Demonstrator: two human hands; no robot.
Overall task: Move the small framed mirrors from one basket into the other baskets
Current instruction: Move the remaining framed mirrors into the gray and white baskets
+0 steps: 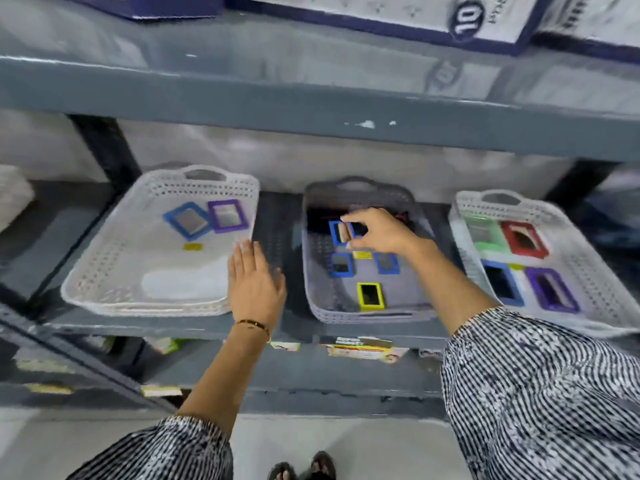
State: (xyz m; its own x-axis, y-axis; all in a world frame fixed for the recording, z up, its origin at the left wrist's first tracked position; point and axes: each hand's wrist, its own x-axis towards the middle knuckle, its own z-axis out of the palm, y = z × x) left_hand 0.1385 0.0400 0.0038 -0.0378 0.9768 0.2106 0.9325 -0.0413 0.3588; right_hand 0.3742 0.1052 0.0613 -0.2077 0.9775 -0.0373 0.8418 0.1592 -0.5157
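Three perforated baskets stand side by side on a grey shelf. The middle grey basket (367, 315) holds several small framed mirrors, among them a yellow one (370, 295) and two blue ones (341, 265). My right hand (375, 230) pinches another blue-framed mirror (341, 232) just above this basket. The left white basket (104, 268) holds a blue mirror (187, 220) and a purple mirror (227, 215). The right white basket (588, 271) holds green (483, 233), red (523, 239), blue (502, 282) and purple (552, 289) mirrors. My left hand (254, 280) hovers flat, fingers apart, between the left and middle baskets.
An upper shelf board (311, 109) overhangs the baskets, with cardboard boxes (381, 12) on top. Dark shelf uprights (104, 150) stand behind the left basket. Price labels (360, 348) stick to the shelf's front edge. My feet (301, 467) are on the pale floor below.
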